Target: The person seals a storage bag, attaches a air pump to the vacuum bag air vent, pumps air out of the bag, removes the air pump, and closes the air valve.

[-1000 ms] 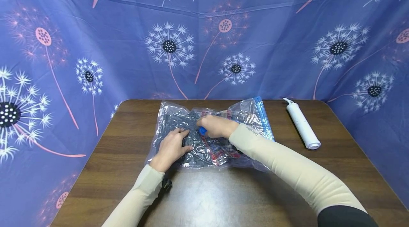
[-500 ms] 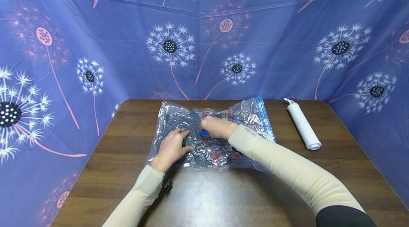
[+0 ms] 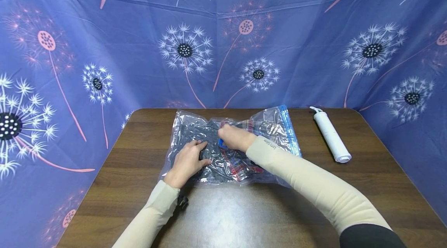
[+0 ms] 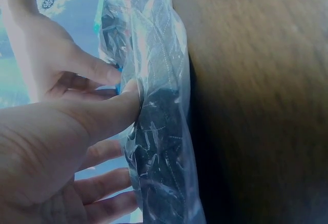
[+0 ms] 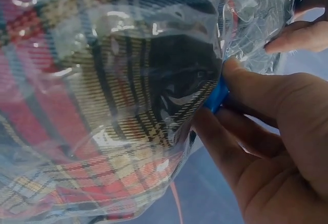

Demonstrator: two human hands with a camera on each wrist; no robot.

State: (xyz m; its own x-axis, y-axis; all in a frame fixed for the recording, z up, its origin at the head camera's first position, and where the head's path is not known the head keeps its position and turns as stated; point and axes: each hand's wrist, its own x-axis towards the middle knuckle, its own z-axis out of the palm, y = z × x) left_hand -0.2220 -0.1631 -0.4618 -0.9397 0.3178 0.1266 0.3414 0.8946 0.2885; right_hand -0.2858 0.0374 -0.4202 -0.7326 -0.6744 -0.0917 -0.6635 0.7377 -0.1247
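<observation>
A clear plastic vacuum storage bag (image 3: 272, 124) lies flat across the table, with a blue zip strip (image 3: 289, 129) along its right end. Inside are dark grey fabric (image 3: 197, 129) and red plaid fabric (image 5: 123, 90). At the bag's middle, my right hand (image 3: 236, 137) pinches a blue valve cap (image 5: 217, 95) between thumb and fingers; the hand hides part of the cap. To its left, my left hand (image 3: 186, 162) rests on the bag over the dark fabric, fingers and thumb spread. In the left wrist view, the left thumb (image 4: 115, 106) presses on the crinkled plastic.
A white cylindrical hand pump (image 3: 331, 135) lies slanted on the table's right side, its handle toward the back. The brown wooden table (image 3: 223, 217) ends at a blue dandelion-print curtain (image 3: 223, 65). A small black object (image 3: 182, 201) shows under the left wrist.
My right hand has turned slightly at the blue valve cap, and the right forearm has shifted a little to the left. The left hand and the bag have stayed in place.
</observation>
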